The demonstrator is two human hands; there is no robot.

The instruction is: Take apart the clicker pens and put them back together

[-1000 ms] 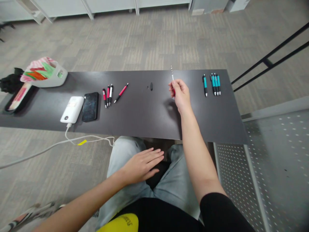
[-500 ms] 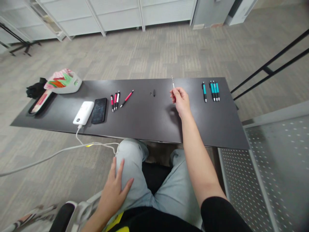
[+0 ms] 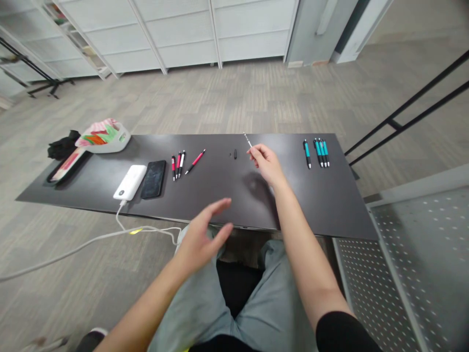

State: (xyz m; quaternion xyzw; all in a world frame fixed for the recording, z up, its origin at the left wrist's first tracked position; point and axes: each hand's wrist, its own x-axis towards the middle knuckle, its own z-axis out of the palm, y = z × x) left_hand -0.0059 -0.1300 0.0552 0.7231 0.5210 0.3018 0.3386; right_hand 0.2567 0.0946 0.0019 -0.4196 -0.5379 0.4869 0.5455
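My right hand (image 3: 264, 160) is closed in a pinch around a thin whitish pen part (image 3: 247, 140), held tilted above the dark table (image 3: 220, 198). Its upper end points away and to the left; the rest is hidden in my fingers. To the left of that hand lie a short black pen grip (image 3: 235, 154) and a tiny dark piece (image 3: 230, 155). My left hand (image 3: 205, 234) hovers over my lap at the table's near edge, fingers apart and holding nothing.
Several teal-and-black pens (image 3: 321, 152) lie on the right. Left of centre are red pens (image 3: 196, 161) and a white pen (image 3: 182, 164). Further left are a black phone (image 3: 154, 179), a cabled white power bank (image 3: 130, 182), a white basket (image 3: 119, 139) and a black tray (image 3: 69, 166).
My left hand has lifted off my thigh and moved forward and right toward the table edge. In my right hand the pen part now tilts more to the left. The camera view has shifted slightly.
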